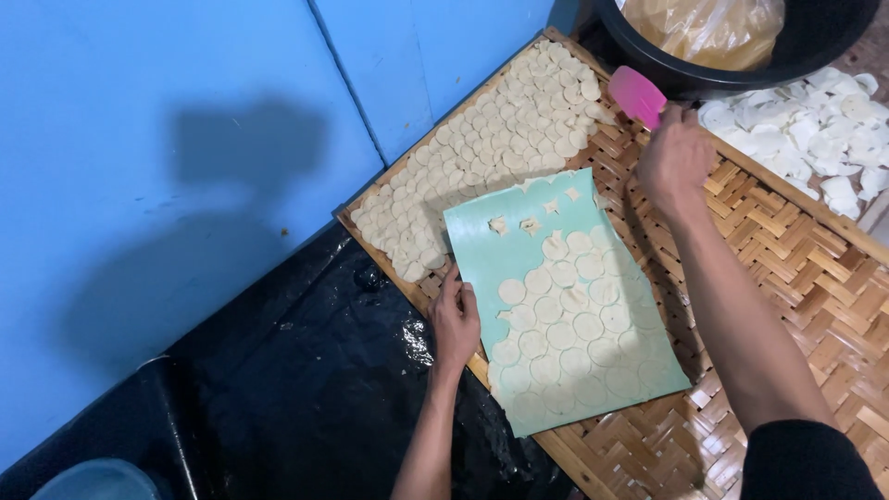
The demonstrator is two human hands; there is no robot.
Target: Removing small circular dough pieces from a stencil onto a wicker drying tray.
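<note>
A pale green sheet (482, 250) lies on a woven bamboo tray (796, 268), covered with several thin round dough discs (562, 335). My left hand (454, 319) presses on the sheet's left edge, fingers flat, holding it down. My right hand (674, 159) is raised above the tray's far side and grips a pink scraper (635, 93) by its handle. Rows of the same pale discs (500, 130) fill the far left part of the tray, beside the sheet.
A black tub (815, 46) with a yellowish plastic bag (708, 30) stands at the top. White dough scraps (815, 130) lie on a second tray at the right. Black wet plastic (315, 370) covers the floor by a blue wall (167, 139).
</note>
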